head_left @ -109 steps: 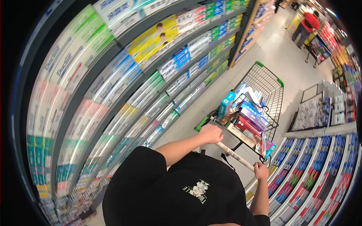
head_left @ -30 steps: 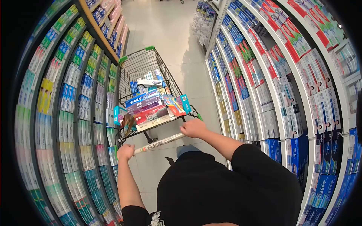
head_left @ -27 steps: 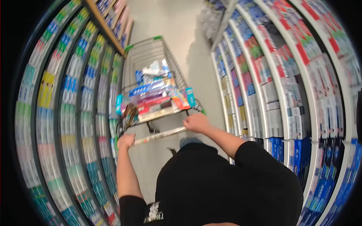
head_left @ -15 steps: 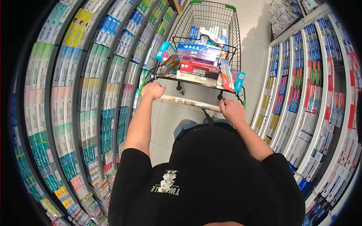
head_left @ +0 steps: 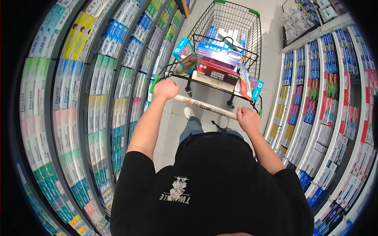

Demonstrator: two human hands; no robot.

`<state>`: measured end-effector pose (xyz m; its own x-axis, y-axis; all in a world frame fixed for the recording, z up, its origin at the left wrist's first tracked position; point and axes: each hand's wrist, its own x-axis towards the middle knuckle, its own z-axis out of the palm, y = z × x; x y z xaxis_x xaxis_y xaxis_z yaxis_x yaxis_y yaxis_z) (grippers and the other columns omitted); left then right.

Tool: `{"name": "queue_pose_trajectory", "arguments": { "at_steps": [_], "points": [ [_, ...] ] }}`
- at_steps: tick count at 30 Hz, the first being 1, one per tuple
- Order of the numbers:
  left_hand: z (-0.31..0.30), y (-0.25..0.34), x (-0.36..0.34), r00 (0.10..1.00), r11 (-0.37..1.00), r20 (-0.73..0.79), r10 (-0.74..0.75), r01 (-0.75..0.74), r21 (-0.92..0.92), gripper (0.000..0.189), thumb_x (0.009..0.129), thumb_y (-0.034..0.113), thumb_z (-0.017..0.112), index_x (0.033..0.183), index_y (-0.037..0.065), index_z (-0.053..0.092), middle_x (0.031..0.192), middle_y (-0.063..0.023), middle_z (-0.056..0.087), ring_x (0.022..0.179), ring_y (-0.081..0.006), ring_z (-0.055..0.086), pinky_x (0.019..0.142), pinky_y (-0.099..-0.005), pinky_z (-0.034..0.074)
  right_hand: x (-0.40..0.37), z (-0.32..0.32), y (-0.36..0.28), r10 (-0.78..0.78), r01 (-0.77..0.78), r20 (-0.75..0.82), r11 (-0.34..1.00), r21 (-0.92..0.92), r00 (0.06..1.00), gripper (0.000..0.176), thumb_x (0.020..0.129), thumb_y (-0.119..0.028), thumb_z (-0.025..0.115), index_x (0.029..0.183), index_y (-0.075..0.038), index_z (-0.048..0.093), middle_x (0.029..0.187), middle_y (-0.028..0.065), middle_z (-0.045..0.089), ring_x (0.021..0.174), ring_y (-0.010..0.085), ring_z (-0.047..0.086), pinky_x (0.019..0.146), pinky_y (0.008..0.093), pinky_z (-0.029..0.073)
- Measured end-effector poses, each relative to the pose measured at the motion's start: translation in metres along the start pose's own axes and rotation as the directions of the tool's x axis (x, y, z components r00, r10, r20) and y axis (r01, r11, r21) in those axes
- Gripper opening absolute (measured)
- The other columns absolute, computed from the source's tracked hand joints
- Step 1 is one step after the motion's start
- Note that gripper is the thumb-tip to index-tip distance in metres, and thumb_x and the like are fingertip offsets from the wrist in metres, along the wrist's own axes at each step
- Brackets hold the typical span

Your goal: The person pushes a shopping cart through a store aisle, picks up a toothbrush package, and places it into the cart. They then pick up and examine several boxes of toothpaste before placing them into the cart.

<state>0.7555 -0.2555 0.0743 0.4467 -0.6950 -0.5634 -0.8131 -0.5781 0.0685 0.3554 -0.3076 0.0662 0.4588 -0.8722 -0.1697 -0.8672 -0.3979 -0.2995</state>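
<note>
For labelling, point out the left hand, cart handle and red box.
Left hand (head_left: pixel 166 89): head view, its back.
Cart handle (head_left: pixel 212 109): head view, middle of bar.
Red box (head_left: pixel 217 73): head view, near side.

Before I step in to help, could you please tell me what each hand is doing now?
Left hand: closed on the cart handle.
Right hand: closed on the same handle.

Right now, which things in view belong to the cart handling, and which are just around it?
In use:
- left hand and right hand, both gripping the handle bar
- wire cart
- its load, including the red box and blue box

Just around:
- dark shelves, left
- white shelves, right
- bagged packs, upper right
</note>
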Motion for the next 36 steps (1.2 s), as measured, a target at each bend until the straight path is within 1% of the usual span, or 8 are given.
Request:
{"name": "queue_pose_trajectory", "arguments": {
  "at_steps": [9,18,22,27,30,33,35,36],
  "points": [
    [-0.029,-0.014,0.05,0.983,0.991,-0.143,0.118,-0.126,-0.052,0.04,0.09,0.043,0.056,0.097,0.014,0.083,0.103,-0.0151,0.078,0.098,-0.0353,0.074,0.087,-0.048,0.059,0.032,-0.001,-0.038,0.163,-0.161,0.058,0.986,-0.048,0.985,0.045,0.102,-0.043,0.052,0.086,-0.008,0.076,0.083,0.0166,0.074,0.079,0.0374,0.072,0.072,0.052,0.056],
    [-0.061,-0.026,0.1,0.944,0.963,-0.217,0.25,-0.265,-0.047,0.038,0.09,0.042,0.056,0.095,0.013,0.081,0.097,-0.0145,0.078,0.094,-0.0359,0.074,0.082,-0.0486,0.057,0.056,-0.004,-0.08,0.33,-0.327,0.206,0.944,-0.049,0.921,0.052,0.105,-0.05,0.043,0.094,-0.014,0.08,0.095,0.0171,0.076,0.094,0.038,0.073,0.084,0.0519,0.058],
    [-0.081,-0.033,0.126,0.918,0.946,-0.245,0.311,-0.323,-0.01,0.038,0.09,0.042,0.056,0.094,0.013,0.08,0.097,-0.0146,0.078,0.093,-0.0364,0.074,0.082,-0.0488,0.057,0.067,0.002,-0.103,0.363,-0.37,0.268,0.929,-0.027,0.893,0.056,0.106,-0.054,0.04,0.097,-0.016,0.08,0.098,0.0173,0.077,0.095,0.0394,0.073,0.084,0.0524,0.058],
    [-0.109,-0.026,0.162,0.932,0.939,-0.122,0.34,-0.33,0.098,0.042,0.089,0.043,0.056,0.101,0.011,0.081,0.106,-0.018,0.077,0.102,-0.0378,0.073,0.089,-0.0496,0.057,0.081,0.001,-0.126,0.392,-0.424,0.302,0.904,0.047,0.869,0.058,0.107,-0.054,0.038,0.098,-0.016,0.08,0.098,0.0179,0.077,0.095,0.0397,0.073,0.085,0.0529,0.057],
    [-0.115,-0.02,0.196,0.926,0.906,-0.005,0.378,-0.368,0.209,0.051,0.089,0.048,0.055,0.11,0.008,0.079,0.12,-0.0207,0.075,0.114,-0.0389,0.071,0.099,-0.0498,0.056,0.085,0.011,-0.13,0.425,-0.471,0.251,0.868,0.16,0.87,0.055,0.105,-0.052,0.04,0.096,-0.013,0.079,0.099,0.0178,0.077,0.094,0.0401,0.073,0.086,0.0541,0.056],
    [-0.14,0.004,0.202,0.933,0.867,0.15,0.327,-0.359,0.346,0.061,0.091,0.053,0.052,0.118,0.004,0.077,0.13,-0.0218,0.071,0.122,-0.0375,0.068,0.104,-0.0483,0.054,0.091,0.022,-0.129,0.442,-0.466,0.155,0.864,0.192,0.883,0.055,0.102,-0.051,0.045,0.088,-0.009,0.078,0.091,0.0191,0.076,0.088,0.0407,0.074,0.081,0.0538,0.058],
    [-0.124,-0.003,0.245,0.909,0.801,0.276,0.312,-0.408,0.438,0.066,0.09,0.057,0.051,0.122,0.004,0.076,0.133,-0.0217,0.07,0.124,-0.0385,0.067,0.105,-0.0473,0.052,0.091,0.017,-0.135,0.471,-0.485,0.115,0.848,0.212,0.875,0.054,0.102,-0.05,0.048,0.087,-0.008,0.078,0.089,0.019,0.076,0.085,0.0405,0.074,0.079,0.0534,0.059],
    [-0.128,0.0,0.253,0.895,0.778,0.331,0.299,-0.429,0.459,0.066,0.091,0.059,0.05,0.122,0.007,0.077,0.134,-0.0192,0.07,0.124,-0.0381,0.067,0.105,-0.0472,0.052,0.094,0.015,-0.138,0.478,-0.487,0.094,0.845,0.22,0.873,0.053,0.101,-0.049,0.049,0.086,-0.007,0.078,0.087,0.0189,0.076,0.084,0.0404,0.074,0.078,0.0532,0.059]
  ]
}}
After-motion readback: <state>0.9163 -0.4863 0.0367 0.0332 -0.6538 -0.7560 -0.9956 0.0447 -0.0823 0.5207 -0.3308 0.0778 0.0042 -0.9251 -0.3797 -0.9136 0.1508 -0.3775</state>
